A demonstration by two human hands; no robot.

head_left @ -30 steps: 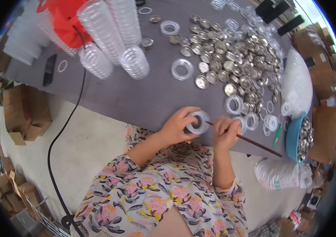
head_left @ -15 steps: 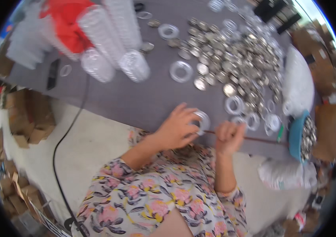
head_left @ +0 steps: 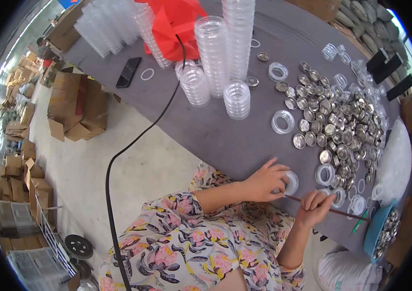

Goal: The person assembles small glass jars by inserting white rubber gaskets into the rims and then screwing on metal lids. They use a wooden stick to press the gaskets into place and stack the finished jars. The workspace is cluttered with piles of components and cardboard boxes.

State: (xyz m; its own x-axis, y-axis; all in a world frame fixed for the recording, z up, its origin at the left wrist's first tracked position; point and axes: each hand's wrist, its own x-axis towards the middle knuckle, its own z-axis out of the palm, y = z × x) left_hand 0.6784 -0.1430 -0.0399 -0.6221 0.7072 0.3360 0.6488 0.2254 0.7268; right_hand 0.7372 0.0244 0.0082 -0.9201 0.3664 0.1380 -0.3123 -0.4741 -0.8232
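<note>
At the near edge of the bench (head_left: 206, 138), the person's left hand (head_left: 268, 182) pinches a clear ring (head_left: 294, 185) by its left side, the fingers bent and one held out straighter above it. The right hand (head_left: 314, 206) is curled into a loose fist around a thin brown stick (head_left: 349, 214), the thumb pointing off to the right. The stick slants from beside the ring down toward a blue basin (head_left: 376, 233) full of metal cups; its tip is so close to the left fingers that I can't fairly say whether it touches the ring.

Just beyond the right hand, a second clear ring (head_left: 317, 174) lies at the foot of a wide heap of shiny metal cups (head_left: 334, 119). Nearer the basin I see a cluster of thin white rings (head_left: 357, 206) and a green pen (head_left: 359, 221). A bulging white bag (head_left: 394, 160) lies along the bench's right side.

Over to the left, tall stacks of clear plastic dishes (head_left: 211, 53) stand beside a crumpled red bag (head_left: 174, 31), with a black phone (head_left: 128, 72) near the edge. A black cable (head_left: 140, 137) hangs across the view, and an open cardboard box (head_left: 72, 102) sits on the floor (head_left: 140, 169).
</note>
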